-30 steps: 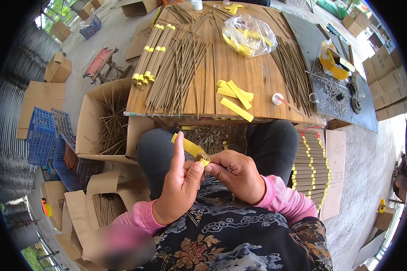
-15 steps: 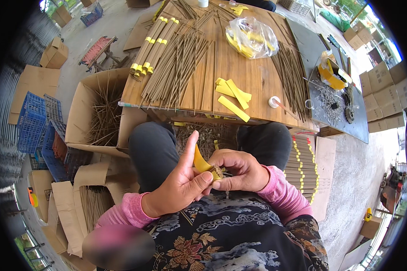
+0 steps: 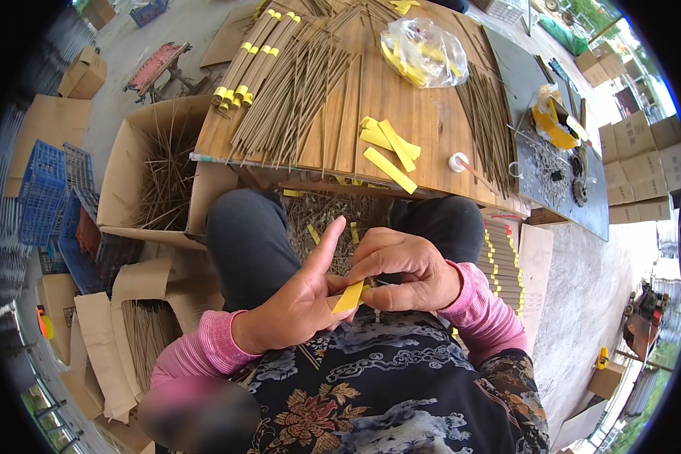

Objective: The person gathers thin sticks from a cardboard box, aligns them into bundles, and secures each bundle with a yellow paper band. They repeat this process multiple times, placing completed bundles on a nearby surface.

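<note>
My two hands meet in front of my body around a yellow paper strip (image 3: 348,297) and the bundle of thin brown sticks it goes around; the bundle is almost wholly hidden now. My left hand (image 3: 289,309) curls about the bundle from the left, its index finger stretched up and away. The strip slants across that hand's fingers, its loose end towards me. From the right, my right hand (image 3: 410,274) pinches the strip's upper end, thumb below and fingers bent over.
Ahead, a wooden table (image 3: 439,140) bears loose brown sticks (image 3: 291,102), yellow-banded bundles (image 3: 256,57), yellow strips (image 3: 390,168), a plastic bag (image 3: 424,53) and a small white pot (image 3: 458,162). A cardboard box (image 3: 117,200) of sticks stands left; more banded bundles (image 3: 503,265) lie right.
The strip's raised end has come down across my left fingers. My right fingers have moved over the bundle's end, which showed before. The view has shifted slightly.
</note>
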{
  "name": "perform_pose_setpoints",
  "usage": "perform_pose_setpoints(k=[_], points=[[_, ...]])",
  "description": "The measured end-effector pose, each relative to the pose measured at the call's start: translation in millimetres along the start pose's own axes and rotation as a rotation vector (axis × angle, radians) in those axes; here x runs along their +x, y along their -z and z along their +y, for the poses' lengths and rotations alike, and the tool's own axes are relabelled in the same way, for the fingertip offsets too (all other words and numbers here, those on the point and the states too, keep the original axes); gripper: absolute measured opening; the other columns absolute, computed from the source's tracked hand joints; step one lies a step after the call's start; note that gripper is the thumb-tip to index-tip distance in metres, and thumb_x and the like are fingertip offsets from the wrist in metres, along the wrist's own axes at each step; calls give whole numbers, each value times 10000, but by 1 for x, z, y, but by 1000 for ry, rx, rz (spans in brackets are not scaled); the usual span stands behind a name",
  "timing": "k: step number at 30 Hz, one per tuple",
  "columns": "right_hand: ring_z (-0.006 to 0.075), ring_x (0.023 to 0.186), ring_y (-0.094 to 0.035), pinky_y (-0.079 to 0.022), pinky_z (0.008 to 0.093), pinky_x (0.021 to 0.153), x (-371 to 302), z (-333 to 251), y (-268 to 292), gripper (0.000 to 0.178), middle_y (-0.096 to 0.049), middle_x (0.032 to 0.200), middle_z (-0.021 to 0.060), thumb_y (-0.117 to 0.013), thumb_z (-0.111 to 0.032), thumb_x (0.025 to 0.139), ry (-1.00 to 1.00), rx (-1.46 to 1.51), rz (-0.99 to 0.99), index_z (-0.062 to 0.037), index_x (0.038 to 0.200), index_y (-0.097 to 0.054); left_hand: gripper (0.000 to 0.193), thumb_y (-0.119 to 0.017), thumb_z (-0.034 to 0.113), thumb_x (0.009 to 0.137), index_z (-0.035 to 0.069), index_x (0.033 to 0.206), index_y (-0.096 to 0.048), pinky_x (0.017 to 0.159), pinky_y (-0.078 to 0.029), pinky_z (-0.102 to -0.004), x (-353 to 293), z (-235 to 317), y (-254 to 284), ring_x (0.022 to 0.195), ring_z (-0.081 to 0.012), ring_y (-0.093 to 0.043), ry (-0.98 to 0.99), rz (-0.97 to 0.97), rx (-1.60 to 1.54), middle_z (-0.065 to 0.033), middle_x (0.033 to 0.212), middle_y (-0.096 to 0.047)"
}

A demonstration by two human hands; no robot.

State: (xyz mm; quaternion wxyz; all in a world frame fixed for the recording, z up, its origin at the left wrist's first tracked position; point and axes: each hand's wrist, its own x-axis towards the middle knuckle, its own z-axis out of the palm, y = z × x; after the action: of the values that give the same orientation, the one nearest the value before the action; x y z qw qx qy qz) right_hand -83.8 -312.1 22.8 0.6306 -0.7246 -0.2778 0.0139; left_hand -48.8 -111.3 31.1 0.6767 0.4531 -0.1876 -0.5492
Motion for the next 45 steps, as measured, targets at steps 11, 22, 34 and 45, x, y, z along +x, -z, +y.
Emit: perform_pose_setpoints(k=[11, 22, 34, 45], points=[[229, 770, -554, -430, 320, 724, 2, -2, 3, 188, -585, 824, 95, -668, -46, 688, 20, -29, -33, -26, 874, -644, 776, -467, 86, 904, 194, 1392, 126, 574, -404, -207, 1, -3, 2, 671, -76, -463, 16, 4, 36, -76, 876, -522], [268, 781, -541, -444, 340, 708, 5, -13, 12, 202, -565, 853, 83, -675, -18, 688, 161, -167, -131, -31, 885, -632, 709, -424, 91, 921, 200, 1402, 85, 594, -403, -206, 3, -14, 13, 662, -88, -463, 22, -142, -116, -88, 918, -524], [293, 904, -542, -463, 379, 756, 13, -12, 18, 195, -536, 924, 74, -681, -29, 671, 422, -306, -189, -16, 863, -648, 600, -428, 280, 929, 138, 1401, -86, 467, -376, -159, 9, 3, 3, 608, -73, -473, 88, -66, -137, -19, 821, -485], [283, 1019, -476, -372, 382, 874, 10, -11, 23, 400, -527, 1032, 83, -760, -280, 648, 361, -113, -60, -71, 956, -612, 649, -502, 276, 899, 103, 1380, -103, 478, -368, -158, 4, 12, -3, 572, -55, -457, 33, 85, 114, -50, 742, -529]])
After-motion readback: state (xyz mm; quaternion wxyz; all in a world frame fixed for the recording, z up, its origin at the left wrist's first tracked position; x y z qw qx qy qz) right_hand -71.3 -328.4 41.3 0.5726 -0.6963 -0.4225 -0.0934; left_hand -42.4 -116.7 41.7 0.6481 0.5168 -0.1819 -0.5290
